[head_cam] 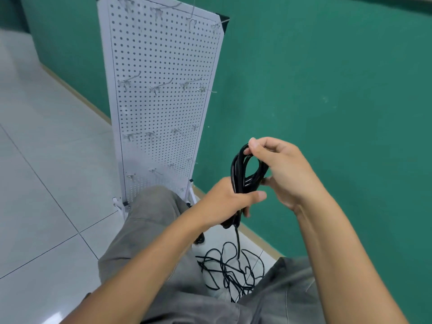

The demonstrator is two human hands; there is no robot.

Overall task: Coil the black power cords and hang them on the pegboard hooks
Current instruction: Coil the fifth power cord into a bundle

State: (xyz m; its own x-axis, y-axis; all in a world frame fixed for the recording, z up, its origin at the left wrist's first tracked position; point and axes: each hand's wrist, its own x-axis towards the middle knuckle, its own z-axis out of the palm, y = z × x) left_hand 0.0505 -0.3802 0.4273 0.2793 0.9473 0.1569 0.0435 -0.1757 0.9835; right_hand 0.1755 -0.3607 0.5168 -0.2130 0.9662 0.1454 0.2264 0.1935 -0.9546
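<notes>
- A coiled black power cord (243,174) sits between two bare hands, held in front of a green wall (327,90).
- The left hand (224,199) wraps around the lower part of the coil, fingers (253,196) closed tight over the bundled strands, thumb lying across the front.
- The right hand (282,169) pinches the top of the loop between thumb and forefinger; its other fingers curl loosely behind the coil, partly hidden.
- Both forearms reach forward from the lower edge of the view, the left angled up to the right, the right bent at the wrist toward the coil.
- One strand drops from under the left hand to a loose tangle of black cord (231,272) on the tiled floor (46,160), between the person's grey-trousered knees (149,220).
- A white pegboard (161,101) stands on the floor against the wall, beyond the left knee, its metal hooks (161,86) in rows, all bare.
</notes>
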